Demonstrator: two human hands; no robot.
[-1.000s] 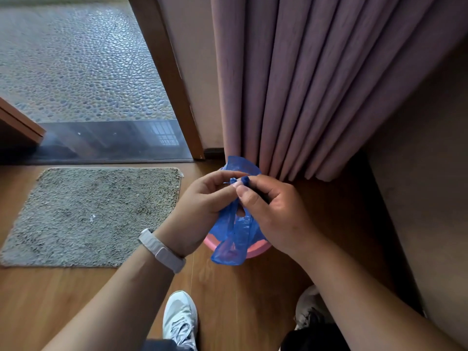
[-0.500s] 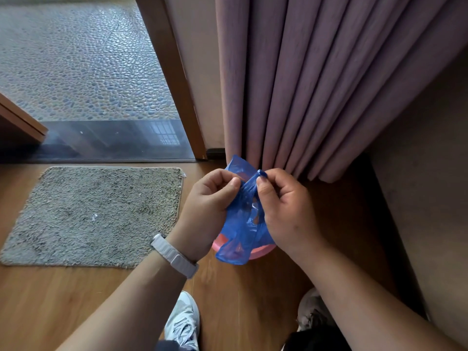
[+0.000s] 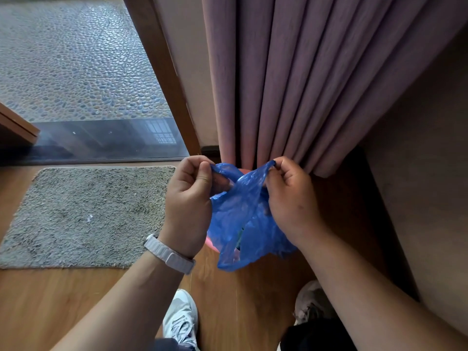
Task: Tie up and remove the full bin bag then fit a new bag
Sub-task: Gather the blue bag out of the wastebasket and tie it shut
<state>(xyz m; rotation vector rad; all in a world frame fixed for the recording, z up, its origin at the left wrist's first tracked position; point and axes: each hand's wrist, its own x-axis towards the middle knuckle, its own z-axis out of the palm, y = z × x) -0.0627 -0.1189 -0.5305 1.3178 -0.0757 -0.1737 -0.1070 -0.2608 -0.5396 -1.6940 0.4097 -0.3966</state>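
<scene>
- Blue, thin, crinkled plastic: a bin bag (image 3: 243, 219) sits at the middle of the view, held up between two bare hands above a pink bin (image 3: 212, 243).
- Only slivers of the bin's pink rim show, one under the bag's lower left edge and one behind its top; the rest is hidden by the plastic.
- The left hand (image 3: 188, 198) has its grip pinched shut on one strip of the bag's top edge, thumb pressed against fingers.
- The right hand (image 3: 291, 198) has its grip closed on a second strip, pulled up to a point beside the curtain (image 3: 291, 77).
- The two strips cross each other between the hands; whether a knot has formed there cannot be told.
- A white watch strap (image 3: 169, 253) circles the left wrist.
- The bin stands on a wooden floor (image 3: 50, 305), just in front of the hanging mauve curtain.
- A grey mat (image 3: 83, 216) lies on the floor to the left, before a glass door.
- A white shoe (image 3: 181, 317) shows at the bottom, below the hands.
</scene>
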